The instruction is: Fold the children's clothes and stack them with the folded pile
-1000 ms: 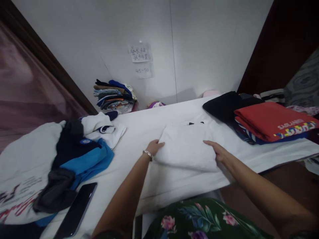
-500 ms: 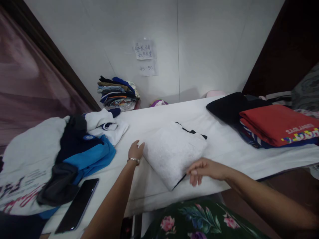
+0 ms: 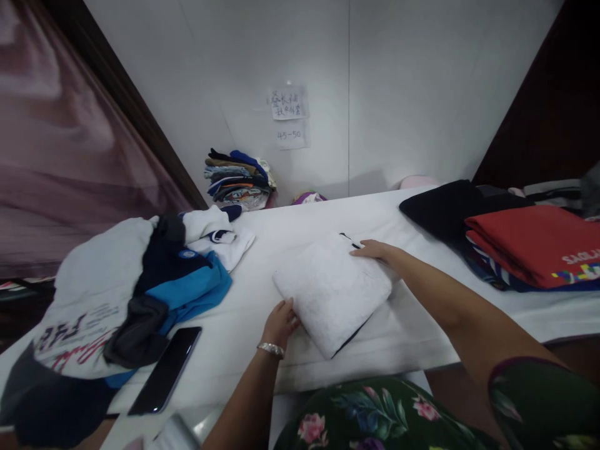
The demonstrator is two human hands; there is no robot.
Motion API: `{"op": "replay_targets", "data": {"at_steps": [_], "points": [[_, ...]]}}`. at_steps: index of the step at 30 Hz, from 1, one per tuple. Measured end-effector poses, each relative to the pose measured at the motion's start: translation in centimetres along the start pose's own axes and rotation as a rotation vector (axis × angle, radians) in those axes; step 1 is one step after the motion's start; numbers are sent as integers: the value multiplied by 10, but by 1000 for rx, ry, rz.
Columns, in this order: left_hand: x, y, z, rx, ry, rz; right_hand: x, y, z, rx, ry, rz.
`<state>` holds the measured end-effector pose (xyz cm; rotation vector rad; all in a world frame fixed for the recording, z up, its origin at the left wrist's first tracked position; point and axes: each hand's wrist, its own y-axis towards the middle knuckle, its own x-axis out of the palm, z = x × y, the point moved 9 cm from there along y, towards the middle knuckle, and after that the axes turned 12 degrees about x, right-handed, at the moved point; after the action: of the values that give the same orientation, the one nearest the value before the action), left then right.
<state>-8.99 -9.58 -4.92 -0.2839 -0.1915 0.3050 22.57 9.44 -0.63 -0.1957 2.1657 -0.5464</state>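
Observation:
A folded white garment (image 3: 330,290) with a dark trim lies turned at an angle on the white table (image 3: 290,234). My left hand (image 3: 280,322) rests at its near left edge, fingers together and pressed against the cloth. My right hand (image 3: 375,250) lies flat on the garment's far right corner, fingers stretched out. Neither hand lifts the garment.
A heap of unfolded clothes (image 3: 140,287) in white, navy and blue lies at the left, with a black phone (image 3: 165,370) in front of it. Folded red (image 3: 534,244) and black (image 3: 450,203) garments sit at the right. A folded stack (image 3: 239,181) stands by the wall.
The folded garment has been turned on the table. My right hand moved from its near edge to the far right corner; my left hand shifted to the near left edge.

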Motion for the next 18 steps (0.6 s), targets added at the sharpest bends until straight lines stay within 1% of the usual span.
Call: {"op": "replay_targets", "data": {"at_steps": [2, 5, 7, 9, 11, 15, 17, 18], "points": [[3, 4, 2, -2, -8, -6, 1, 3, -2, 15, -1, -26], [9, 14, 6, 28, -11, 6, 3, 3, 0, 55, 6, -103], [12, 21, 7, 35, -25, 35, 3, 0, 4, 82, 98, -156], [14, 30, 13, 52, -40, 58, 0, -6, 5, 85, 240, -175], [17, 41, 28, 104, -41, 53, -9, -13, 3, 59, 364, -148], [27, 75, 73, 262, 24, 7, -34, -33, -2, -52, 542, -52], [32, 92, 89, 336, 200, 15, -42, -42, 1, -96, 553, 2], [33, 100, 93, 359, 314, 26, -43, -44, 5, -98, 499, 43]]}}
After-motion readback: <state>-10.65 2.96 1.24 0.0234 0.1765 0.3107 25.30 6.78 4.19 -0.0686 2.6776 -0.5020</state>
